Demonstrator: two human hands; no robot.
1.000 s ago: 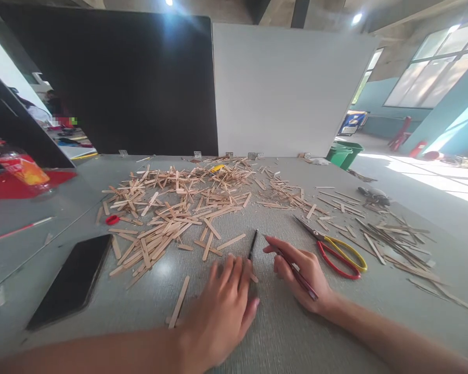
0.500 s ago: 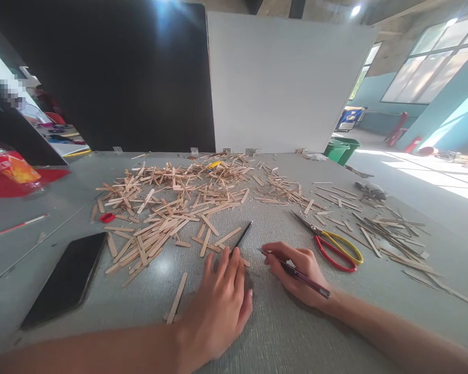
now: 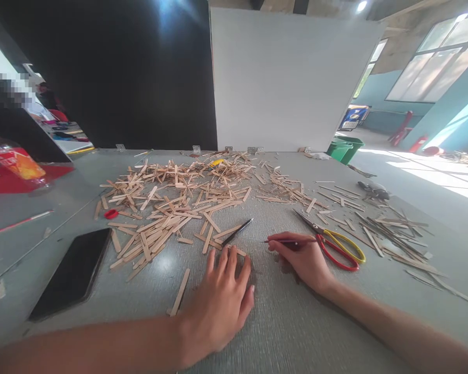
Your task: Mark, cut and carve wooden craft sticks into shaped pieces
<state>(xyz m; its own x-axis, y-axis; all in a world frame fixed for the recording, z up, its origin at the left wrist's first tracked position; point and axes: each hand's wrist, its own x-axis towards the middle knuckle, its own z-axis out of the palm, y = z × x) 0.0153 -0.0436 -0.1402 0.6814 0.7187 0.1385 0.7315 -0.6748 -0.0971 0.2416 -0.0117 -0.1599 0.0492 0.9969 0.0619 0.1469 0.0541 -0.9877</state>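
One maroon pen-like tool is being gripped by the right hand; one craft stick is apparently being touched, not grasped, by the fingertips of the spread left hand. Firm fingertip pressure and light guiding are seemingly being called for. One black pen is being seen ahead, one pair of scissors beside the right hand, uncountable piled sticks beyond.

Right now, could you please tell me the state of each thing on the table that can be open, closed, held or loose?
Left grip: open, palm down, fingers spread
Right grip: closed around a dark red pen
Black pen: lying loose, not grasped
Scissors: lying flat, blades apparently closed
Phone: lying flat, screen dark
Bottle: red cap apparently on
Wooden sticks: loose, piled and scattered
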